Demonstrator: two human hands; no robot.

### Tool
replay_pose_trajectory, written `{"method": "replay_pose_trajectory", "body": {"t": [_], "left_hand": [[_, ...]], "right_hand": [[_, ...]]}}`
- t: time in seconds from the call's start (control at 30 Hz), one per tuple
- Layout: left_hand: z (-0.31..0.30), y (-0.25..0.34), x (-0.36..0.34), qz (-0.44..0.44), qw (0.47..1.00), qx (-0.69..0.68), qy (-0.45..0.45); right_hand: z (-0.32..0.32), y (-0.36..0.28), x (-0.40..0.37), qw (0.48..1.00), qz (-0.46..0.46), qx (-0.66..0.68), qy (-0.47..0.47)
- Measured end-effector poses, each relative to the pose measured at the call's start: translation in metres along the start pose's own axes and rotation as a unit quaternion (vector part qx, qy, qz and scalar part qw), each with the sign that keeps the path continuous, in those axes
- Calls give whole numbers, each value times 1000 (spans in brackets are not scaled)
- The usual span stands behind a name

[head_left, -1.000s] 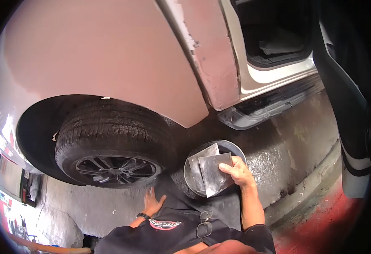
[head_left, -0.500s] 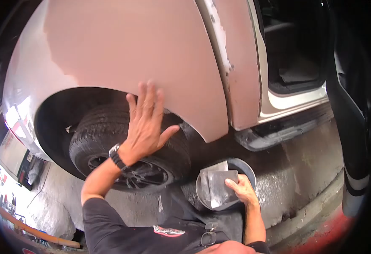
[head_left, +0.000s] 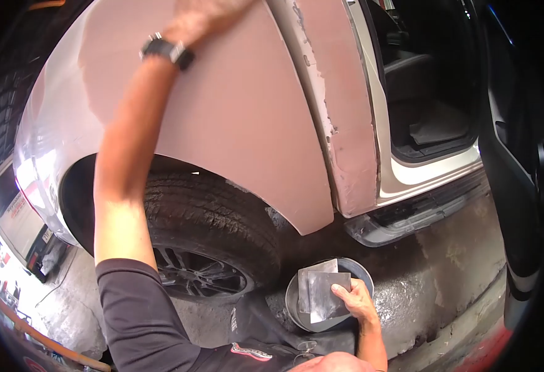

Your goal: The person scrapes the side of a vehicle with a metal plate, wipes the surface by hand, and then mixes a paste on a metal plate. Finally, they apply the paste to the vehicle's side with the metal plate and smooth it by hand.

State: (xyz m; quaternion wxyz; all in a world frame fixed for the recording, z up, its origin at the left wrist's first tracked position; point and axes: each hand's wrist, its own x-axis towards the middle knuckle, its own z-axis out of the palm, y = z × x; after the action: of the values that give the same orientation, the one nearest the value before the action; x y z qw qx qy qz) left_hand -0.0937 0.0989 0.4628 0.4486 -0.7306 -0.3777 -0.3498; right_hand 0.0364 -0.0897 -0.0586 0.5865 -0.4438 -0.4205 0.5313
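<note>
Left hand (head_left: 205, 15) lies high on the pink fender (head_left: 241, 118), its spread cut off from view. Right hand (head_left: 355, 299) pinches metal spreaders (head_left: 320, 290) over the pan (head_left: 289, 305) by the tyre (head_left: 216, 217); feel lightly, palm flat.

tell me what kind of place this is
Probably an auto body repair shop. The car's fender is coated in matte pinkish filler or primer, the floor is bare stained concrete, and the right hand holds flat metal spreaders over a round pan.
</note>
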Motion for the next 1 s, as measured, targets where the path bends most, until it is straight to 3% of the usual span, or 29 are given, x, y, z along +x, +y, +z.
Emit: {"method": "replay_pose_trajectory", "body": {"t": [0.03,0.13,0.17,0.27,0.33,0.4,0.5,0.77,1.0], "left_hand": [[-6,-7,18,-41,999,14,7],[-11,-12,38,-114,983,-133,55],[-6,-8,46,-117,992,-44,23],[17,8,-6,-4,996,-61,67],[41,16,-34,26,996,66,49],[60,31,-69,69,992,73,73],[92,52,-115,131,983,-52,120],[99,89,-194,151,984,-82,-37],[117,108,-247,236,963,-50,-119]], "right_hand": [[-1,0,1,1000,-2,3,3],[-5,-2,-1,1000,-17,-17,3],[-8,-3,-1,999,-26,-28,0],[-10,-5,-3,1000,-20,-11,10],[-8,-10,-6,1000,-22,-1,11],[-7,-15,-7,1000,-19,-8,8],[-8,-14,-10,999,-26,-28,13],[-12,-5,-12,999,-28,-30,12],[-11,-5,-14,999,-31,-22,13]]}}
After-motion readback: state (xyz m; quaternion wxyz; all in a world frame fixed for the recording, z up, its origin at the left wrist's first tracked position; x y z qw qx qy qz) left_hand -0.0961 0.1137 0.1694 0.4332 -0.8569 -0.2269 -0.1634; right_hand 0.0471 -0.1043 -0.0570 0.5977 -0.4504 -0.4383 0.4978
